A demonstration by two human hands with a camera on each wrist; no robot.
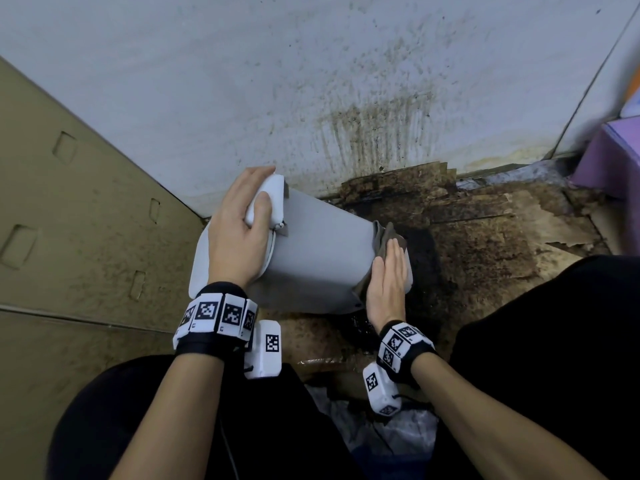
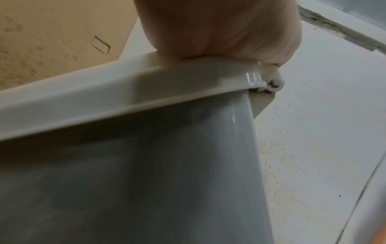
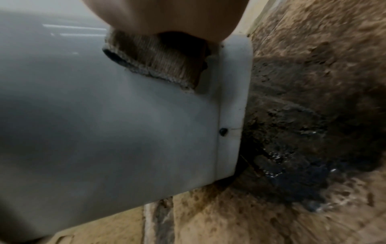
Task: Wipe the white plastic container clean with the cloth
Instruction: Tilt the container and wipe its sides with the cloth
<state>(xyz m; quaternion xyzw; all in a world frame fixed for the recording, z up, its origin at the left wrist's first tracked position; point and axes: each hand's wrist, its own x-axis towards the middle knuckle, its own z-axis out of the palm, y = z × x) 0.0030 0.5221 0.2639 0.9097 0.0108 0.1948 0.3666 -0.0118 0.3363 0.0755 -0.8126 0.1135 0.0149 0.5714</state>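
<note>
The white plastic container lies tipped on its side over the dirty floor, lid end to the left, base to the right. My left hand grips the lid end, thumb and fingers curled round its white rim. My right hand lies flat with straight fingers on a brown-grey cloth, pressing it against the container near its base. In the right wrist view the ribbed cloth shows under my palm beside the white base band. The container's grey side fills the left wrist view.
A stained pale wall stands just behind the container. Greasy, dark-soaked cardboard covers the floor to the right. A tan cardboard box rises at the left, and a purple box sits at far right. My dark-clothed knees flank a crumpled plastic bag.
</note>
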